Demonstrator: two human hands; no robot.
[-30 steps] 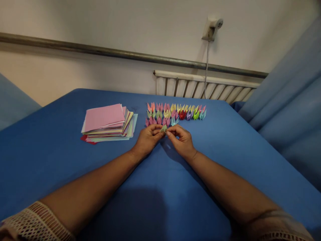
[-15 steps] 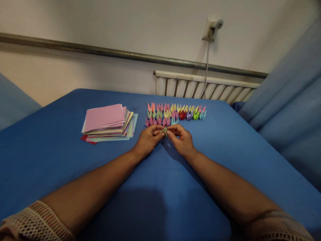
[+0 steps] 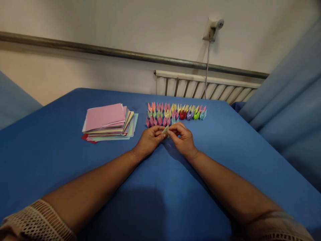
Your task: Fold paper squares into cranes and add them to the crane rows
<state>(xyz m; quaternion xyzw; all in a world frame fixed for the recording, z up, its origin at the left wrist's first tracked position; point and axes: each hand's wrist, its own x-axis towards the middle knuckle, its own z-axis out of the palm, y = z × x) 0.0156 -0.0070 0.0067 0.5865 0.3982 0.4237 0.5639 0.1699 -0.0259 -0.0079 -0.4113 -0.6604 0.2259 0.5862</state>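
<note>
Paper, pale green and folded small, is pinched between the thumb and fingers of the left hand and those of the right hand, close together above the blue tabletop. Just beyond them stand rows of multicoloured folded paper figures, the nearest row shorter and partly hidden by the hands. Left of the left hand lies an uneven stack of sheets, pink on top, with a red corner jutting out beneath.
</note>
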